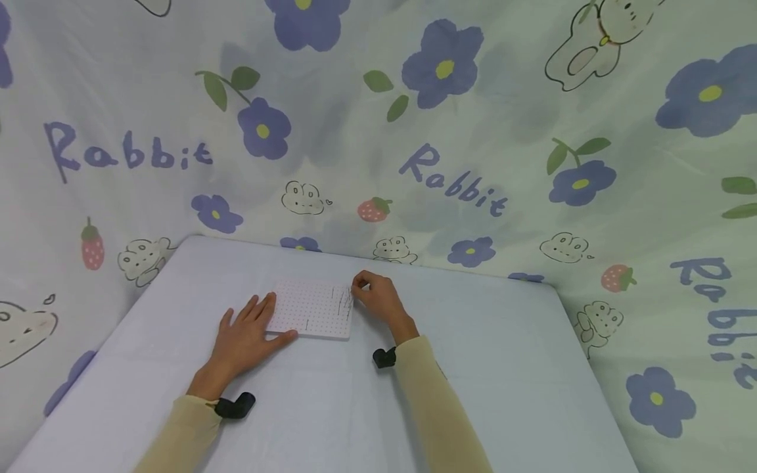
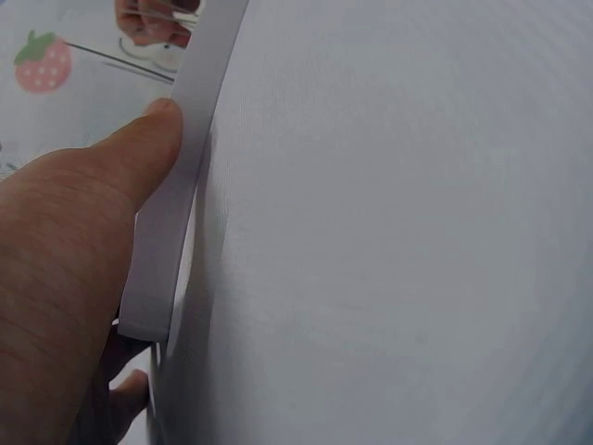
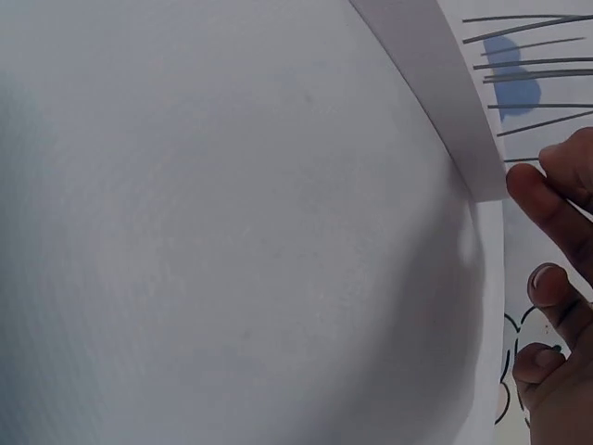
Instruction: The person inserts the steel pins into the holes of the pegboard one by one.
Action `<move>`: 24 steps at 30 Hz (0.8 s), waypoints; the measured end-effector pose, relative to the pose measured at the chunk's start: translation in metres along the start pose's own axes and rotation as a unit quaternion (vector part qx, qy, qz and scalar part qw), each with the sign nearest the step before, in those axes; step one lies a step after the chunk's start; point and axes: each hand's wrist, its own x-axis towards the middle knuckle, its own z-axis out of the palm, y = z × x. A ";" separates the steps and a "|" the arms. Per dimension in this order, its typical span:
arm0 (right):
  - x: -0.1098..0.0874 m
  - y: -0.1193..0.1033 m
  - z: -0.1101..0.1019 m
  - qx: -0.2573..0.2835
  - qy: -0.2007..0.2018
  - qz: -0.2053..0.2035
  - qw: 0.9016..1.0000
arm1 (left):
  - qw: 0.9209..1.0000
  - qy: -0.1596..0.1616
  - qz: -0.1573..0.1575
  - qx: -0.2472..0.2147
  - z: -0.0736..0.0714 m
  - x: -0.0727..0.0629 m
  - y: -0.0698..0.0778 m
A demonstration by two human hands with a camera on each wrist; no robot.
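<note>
A white board [image 1: 307, 309] with a grid of small holes lies on the table. Several thin dark pins [image 1: 343, 302] stand upright in it, most along its right side; close up, the right wrist view shows a row of pins [image 3: 533, 69] above the board's edge. My left hand [image 1: 242, 335] rests at the board's left side, fingers straight and spread, and its thumb [image 2: 148, 148] touches the front edge. At the far right corner, my right hand [image 1: 378, 299] pinches a thin pin [image 3: 522, 160] between thumb and forefinger. The fingertips partly hide that pin.
A white cloth covers the table [image 1: 503, 368]. Behind and beside it hangs a patterned curtain [image 1: 331, 131] with flowers and rabbits. Dark wrist cameras [image 1: 235, 406] are strapped over the beige sleeves [image 1: 437, 407].
</note>
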 end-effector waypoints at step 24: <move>-0.002 0.001 0.000 -0.026 0.009 0.014 1.000 | 1.000 -0.005 0.004 0.002 0.000 0.003 0.001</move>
